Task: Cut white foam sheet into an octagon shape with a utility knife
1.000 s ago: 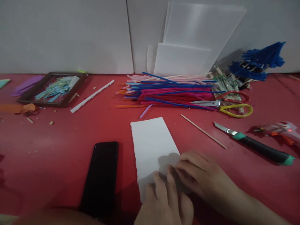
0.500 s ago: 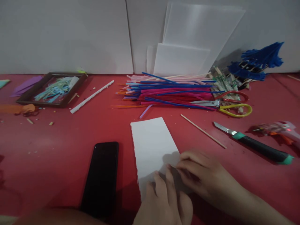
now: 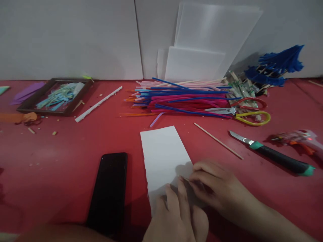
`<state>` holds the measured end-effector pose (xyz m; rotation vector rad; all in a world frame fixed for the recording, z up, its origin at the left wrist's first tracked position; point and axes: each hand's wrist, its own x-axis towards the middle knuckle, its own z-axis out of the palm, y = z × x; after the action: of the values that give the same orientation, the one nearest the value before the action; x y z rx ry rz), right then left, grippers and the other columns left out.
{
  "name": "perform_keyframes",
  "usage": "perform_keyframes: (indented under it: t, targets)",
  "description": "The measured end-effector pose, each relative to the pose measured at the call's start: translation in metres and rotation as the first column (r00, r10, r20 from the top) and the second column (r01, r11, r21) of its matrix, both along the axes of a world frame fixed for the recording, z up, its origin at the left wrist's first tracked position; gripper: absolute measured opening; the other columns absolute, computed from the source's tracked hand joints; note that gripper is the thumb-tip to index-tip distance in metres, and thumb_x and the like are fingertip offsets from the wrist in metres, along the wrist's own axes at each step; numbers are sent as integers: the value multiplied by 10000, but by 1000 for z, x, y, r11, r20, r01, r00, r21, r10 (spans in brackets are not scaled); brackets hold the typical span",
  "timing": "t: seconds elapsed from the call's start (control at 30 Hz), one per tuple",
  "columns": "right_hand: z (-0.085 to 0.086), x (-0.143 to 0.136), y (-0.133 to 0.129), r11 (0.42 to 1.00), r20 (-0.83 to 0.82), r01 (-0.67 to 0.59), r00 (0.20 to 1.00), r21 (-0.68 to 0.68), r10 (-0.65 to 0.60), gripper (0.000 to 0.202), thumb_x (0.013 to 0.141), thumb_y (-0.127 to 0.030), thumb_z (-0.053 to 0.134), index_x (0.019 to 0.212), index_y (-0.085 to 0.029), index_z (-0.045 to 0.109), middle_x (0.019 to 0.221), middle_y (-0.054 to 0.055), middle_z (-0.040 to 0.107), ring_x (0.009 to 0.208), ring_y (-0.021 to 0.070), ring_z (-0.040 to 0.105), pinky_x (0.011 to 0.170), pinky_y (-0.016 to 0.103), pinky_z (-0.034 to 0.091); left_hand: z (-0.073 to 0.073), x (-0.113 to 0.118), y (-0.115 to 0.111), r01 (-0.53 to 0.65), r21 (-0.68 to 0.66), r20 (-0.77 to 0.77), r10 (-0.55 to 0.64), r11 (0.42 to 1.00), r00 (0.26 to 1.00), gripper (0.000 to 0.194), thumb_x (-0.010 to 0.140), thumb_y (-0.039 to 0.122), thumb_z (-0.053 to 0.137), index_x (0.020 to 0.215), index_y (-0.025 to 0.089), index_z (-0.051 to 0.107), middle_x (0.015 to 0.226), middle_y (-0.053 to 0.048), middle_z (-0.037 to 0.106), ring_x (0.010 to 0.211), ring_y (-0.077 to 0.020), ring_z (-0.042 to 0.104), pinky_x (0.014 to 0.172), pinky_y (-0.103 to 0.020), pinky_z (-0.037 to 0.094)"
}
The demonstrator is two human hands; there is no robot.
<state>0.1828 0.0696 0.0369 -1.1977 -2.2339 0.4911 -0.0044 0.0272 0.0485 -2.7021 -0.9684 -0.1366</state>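
Observation:
A white foam board (image 3: 164, 153) with a ragged left edge lies flat on the red table. My left hand (image 3: 176, 215) rests on its lower part, fingers stretched out and a little apart, pressing down. Close beside it, over the board's right edge, my right hand (image 3: 218, 188) is closed in a pinch. From its fingertips a short, pale, thin stick (image 3: 186, 179) pokes out toward my left fingertips; the rest of it is hidden by the fingers.
A black phone (image 3: 108, 191) lies left of the board. To the right are a wooden stick (image 3: 218, 141), a craft knife (image 3: 275, 156) and a glue gun (image 3: 295, 137). Behind are scissors (image 3: 248, 112), colourful pipe cleaners (image 3: 186, 99) and a brown frame (image 3: 25, 109) holding scraps.
Both hands keep almost the same place on the board. The right fingertips shift very slightly, and a bit more of the pale stick shows. The whole view drifts a little.

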Motion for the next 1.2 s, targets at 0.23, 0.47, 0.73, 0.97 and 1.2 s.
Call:
perform_keyframes:
  t: [0.23,0.47,0.73,0.97,1.2]
  targets:
    - [0,-1,0,1000,16,-19,1000,4,19,207,931,-116,486,768,-200,581,771,16,605,694,132,564,597,238,469,-4,1,-3,-29,1,51,28,1000,998,55,877,189,529,841,173,568,1166,-206,695,911,-322,712,596,-359,580]
    - [1,-1,0,1000,12,-11,1000,7,11,202,927,-123,497,764,-200,586,771,15,608,691,129,569,593,234,470,-4,1,-4,-44,-10,61,44,999,997,48,875,205,553,849,175,581,1196,-200,685,939,-322,696,612,-366,566]
    - [2,-1,0,1000,29,-6,1000,8,6,208,924,-113,480,769,-205,584,770,18,608,680,135,576,587,241,482,-2,2,-2,-45,12,85,44,999,995,70,886,195,550,833,164,583,1169,-201,696,898,-315,714,588,-349,576]
    - [-1,0,0,1000,29,-16,999,23,16,186,909,-102,495,777,-206,574,766,15,601,688,140,579,608,242,479,-3,3,-4,-60,12,84,59,998,995,66,891,190,551,846,166,593,1175,-193,696,904,-318,713,584,-354,579]
    - [-1,0,-1,999,39,-26,999,22,25,210,937,-112,469,773,-201,563,772,17,591,690,145,559,606,258,465,2,2,0,-15,65,25,14,998,1000,136,885,116,463,849,170,581,1153,-158,713,886,-305,728,545,-329,583]
